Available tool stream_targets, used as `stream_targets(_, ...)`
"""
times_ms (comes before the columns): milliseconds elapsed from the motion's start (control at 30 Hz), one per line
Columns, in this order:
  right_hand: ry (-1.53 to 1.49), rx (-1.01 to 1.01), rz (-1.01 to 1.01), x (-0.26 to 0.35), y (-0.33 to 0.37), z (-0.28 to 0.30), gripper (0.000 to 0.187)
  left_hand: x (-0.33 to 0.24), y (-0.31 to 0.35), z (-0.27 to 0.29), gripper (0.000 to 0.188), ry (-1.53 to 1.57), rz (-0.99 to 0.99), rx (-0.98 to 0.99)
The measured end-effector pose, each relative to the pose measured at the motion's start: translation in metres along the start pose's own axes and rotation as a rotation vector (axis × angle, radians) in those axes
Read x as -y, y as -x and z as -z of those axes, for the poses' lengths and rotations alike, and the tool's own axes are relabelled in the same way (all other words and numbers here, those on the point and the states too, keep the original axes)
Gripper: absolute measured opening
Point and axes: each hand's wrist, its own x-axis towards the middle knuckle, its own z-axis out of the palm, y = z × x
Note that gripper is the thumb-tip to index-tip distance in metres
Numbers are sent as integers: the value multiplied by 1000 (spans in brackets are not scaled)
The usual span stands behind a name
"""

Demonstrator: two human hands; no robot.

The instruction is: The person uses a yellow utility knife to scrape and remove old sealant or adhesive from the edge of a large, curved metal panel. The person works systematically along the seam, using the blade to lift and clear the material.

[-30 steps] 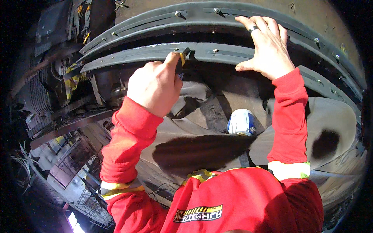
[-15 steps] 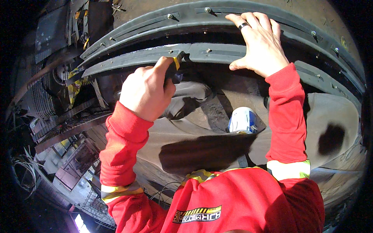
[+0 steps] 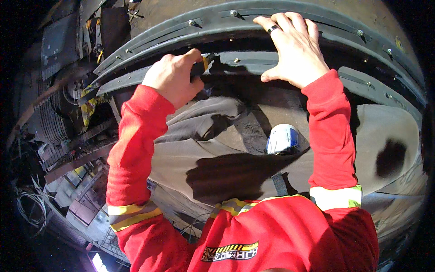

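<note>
My left hand (image 3: 171, 78) is closed around a black hand tool with a yellow strip (image 3: 199, 69); its exact kind is hidden by the fingers. The tool is at the lower dark grey curved metal strip (image 3: 256, 60), which has bolts along it. Across the upper curved metal strip (image 3: 210, 27), the fingertips of my right hand (image 3: 298, 56) rest near its far bolts. Those fingers are spread, and the thumb reaches down toward the lower strip. Nothing is held in that hand. A dark gap separates the two strips.
A white and blue tin (image 3: 282, 138) stands on the brown ground between my legs, which wear grey-brown trousers (image 3: 385, 122). Scrap metal and a yellow wrapping (image 3: 88, 113) lie at the left. Coiled wire (image 3: 34, 211) sits at the lower left.
My left hand has moved away and slightly left along the lower strip, keeping the black tool in its grip. My right hand stays on the upper strip; the view has shifted a little.
</note>
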Motion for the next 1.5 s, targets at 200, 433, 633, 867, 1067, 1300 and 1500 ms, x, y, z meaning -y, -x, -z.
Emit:
stream_targets(200, -3, 73, -52, 1, -1, 4, 101, -3, -7, -4, 41, -24, 14, -9)
stream_targets(433, -23, 112, -62, 4, -2, 6, 104, -7, 5, -7, 38, 15, 87, -56)
stream_targets(633, 17, 62, -41, -2, 0, 2, 101, -5, 5, -12, 40, -21, 6, -91)
stream_targets(867, 8, 133, -74, -2, -1, 7, 106, -5, 13, 17, 40, 1, -35, 107)
stream_targets(1067, -14, 159, -61, 6, -3, 8, 106, -10, 48, -4, 41, -16, -15, -17)
stream_targets(1300, 37, 87, -14, -6, 1, 5, 104, -38, 72, -75, 55, -82, 190, -308)
stream_targets(1500, 55, 54, 26, 1, 0, 2, 107, -55, 78, -149, 77, -5, 378, -524)
